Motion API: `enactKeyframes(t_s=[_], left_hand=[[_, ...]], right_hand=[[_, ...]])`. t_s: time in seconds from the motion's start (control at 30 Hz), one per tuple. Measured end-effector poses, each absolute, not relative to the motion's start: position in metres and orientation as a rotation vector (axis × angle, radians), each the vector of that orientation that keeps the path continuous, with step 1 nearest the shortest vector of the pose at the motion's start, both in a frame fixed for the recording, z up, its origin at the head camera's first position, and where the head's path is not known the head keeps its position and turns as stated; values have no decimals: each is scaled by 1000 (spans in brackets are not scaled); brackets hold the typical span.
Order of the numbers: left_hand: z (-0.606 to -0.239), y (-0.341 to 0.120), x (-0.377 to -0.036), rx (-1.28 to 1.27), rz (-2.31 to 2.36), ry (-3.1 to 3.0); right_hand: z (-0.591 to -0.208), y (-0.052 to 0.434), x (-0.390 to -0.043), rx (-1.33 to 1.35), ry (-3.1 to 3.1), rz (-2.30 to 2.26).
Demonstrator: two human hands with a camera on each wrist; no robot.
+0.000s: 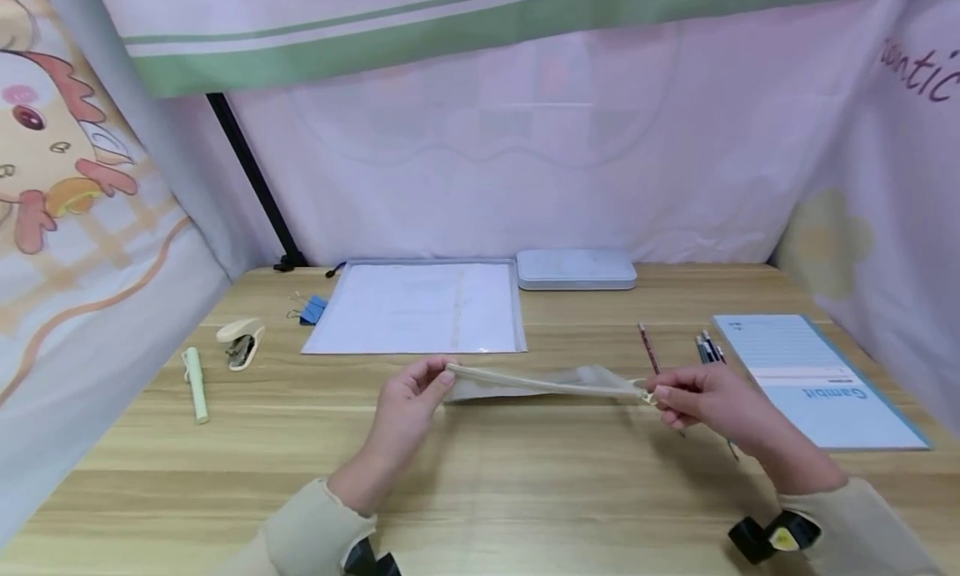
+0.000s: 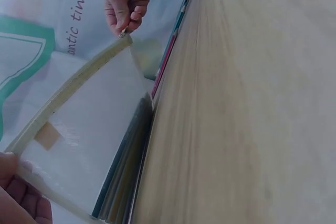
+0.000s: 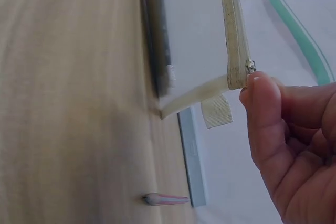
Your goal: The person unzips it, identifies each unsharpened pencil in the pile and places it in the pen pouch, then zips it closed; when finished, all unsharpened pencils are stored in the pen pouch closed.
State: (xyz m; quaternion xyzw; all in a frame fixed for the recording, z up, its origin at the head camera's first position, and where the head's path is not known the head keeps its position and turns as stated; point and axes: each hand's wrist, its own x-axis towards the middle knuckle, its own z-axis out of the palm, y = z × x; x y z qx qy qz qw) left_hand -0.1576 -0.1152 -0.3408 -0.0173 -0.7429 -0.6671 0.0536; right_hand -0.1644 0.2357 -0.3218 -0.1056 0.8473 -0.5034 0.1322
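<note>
Both hands (image 1: 408, 393) pinch pouch (image 1: 540, 382) (zip, prob.)

Hands: we count two, the left hand (image 1: 408, 401) and the right hand (image 1: 701, 399).
Zip pouches: one mesh pouch (image 1: 540, 383), held between them.
Clear document folders: one folder (image 1: 420, 308) near the tabletop's back edge.
Flat cases: one grey case (image 1: 576, 269) at the back edge.
Notebooks: one blue notebook (image 1: 817, 378) by the right edge.
Pencils: one red pencil (image 1: 648, 348).
Pens: we see a small bunch of pens (image 1: 708, 348); exact number unclear.
Staplers: one stapler (image 1: 242, 341) toward the left edge.
Highlighters: one green highlighter (image 1: 196, 383).
Binder clips: we make out one blue clip (image 1: 311, 309).
</note>
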Motion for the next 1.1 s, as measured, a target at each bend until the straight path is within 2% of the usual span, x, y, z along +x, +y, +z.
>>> enactKeyframes(t_s=[0.3, 0.7, 1.1], left_hand=[[-344, -129, -155, -23, -1986, -2381], [-364, -138, -159, -55, -2215, -2482], [-368, -138, -160, -70, -2032, -2637]], right_hand=[[-336, 232, -166, -371, 2450, -1484], [-362, 209, -172, -233, 2350, -1580], [-365, 196, -178, -171, 2478, -1419]])
